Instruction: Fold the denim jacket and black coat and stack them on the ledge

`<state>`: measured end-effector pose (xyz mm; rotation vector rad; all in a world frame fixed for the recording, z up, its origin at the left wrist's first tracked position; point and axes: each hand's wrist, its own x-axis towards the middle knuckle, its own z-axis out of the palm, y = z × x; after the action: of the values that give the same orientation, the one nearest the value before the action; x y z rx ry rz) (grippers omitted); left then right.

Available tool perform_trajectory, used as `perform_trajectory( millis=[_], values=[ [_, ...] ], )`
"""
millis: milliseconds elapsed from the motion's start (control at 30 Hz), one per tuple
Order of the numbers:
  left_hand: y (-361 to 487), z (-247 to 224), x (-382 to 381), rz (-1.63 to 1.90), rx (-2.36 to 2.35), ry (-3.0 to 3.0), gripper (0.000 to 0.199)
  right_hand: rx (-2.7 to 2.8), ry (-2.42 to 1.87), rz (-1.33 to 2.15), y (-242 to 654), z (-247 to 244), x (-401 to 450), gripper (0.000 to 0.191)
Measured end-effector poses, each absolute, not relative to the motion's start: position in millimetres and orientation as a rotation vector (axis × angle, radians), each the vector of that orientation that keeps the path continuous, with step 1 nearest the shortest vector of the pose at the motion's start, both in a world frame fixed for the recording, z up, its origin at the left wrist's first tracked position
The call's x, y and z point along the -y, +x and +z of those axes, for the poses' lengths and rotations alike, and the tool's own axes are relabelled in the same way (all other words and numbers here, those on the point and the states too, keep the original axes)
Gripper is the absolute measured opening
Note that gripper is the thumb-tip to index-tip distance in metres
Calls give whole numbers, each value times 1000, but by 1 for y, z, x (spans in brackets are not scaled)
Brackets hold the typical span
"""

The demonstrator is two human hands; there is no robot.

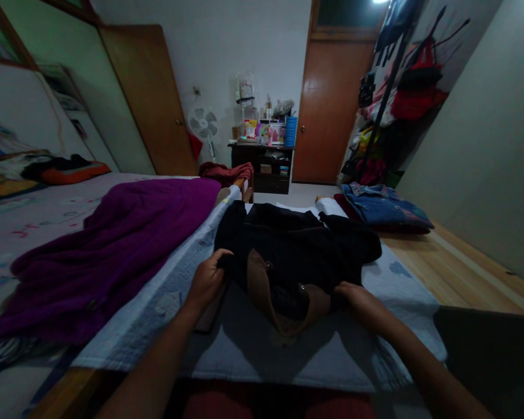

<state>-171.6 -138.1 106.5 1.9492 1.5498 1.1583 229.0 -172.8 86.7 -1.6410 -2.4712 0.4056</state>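
Note:
A black jacket (288, 247) with a brown-lined collar lies over a pale cloth (297, 366), its collar end toward me. Two snap buttons show on the brown collar part (262, 285). At the jacket's left edge, my left hand (207, 279) pinches the black fabric. My right hand (360, 302) grips the fabric at the opposite side, near the collar. Between the hands the collar hangs in a loose curve. Under my left hand a flat dark object (209, 314) shows in part; I cannot tell what it is.
To the left, a purple cloth (126, 233) is spread on a bed with patterned sheets. Folded denim clothing (384, 206) sits on a wooden board (458, 262) at the right. A fan (204, 123), a dark cabinet (262, 169) and a door (327, 105) stand at the back.

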Motion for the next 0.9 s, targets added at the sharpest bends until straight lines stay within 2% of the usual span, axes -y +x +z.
perform_trajectory(
  millis=[100, 233, 333, 433, 533, 700, 900],
  values=[
    [-173, 101, 119, 1067, -1577, 2002, 33, 2256, -1745, 412, 229, 91, 158, 37],
    [-171, 91, 87, 872, -1718, 2147, 31, 2047, -1779, 100, 220, 99, 131, 35],
    [-168, 82, 64, 656, -1923, 2178, 35, 2082, -1767, -118, 212, 100, 108, 30],
    [-166, 73, 48, 438, -2007, 2127, 40, 2239, -1800, -188, 210, 96, 84, 27],
    [-164, 61, 38, 290, -2016, 2029, 51, 2312, -1969, -157, 214, 86, 65, 39],
    [-161, 46, 27, 194, -2071, 1958, 70, 2317, -2261, -2, 220, 71, 45, 78],
    [-156, 49, 22, 142, -2103, 2046, 69, 2451, -2233, 35, 214, 59, 31, 89]
  ],
)
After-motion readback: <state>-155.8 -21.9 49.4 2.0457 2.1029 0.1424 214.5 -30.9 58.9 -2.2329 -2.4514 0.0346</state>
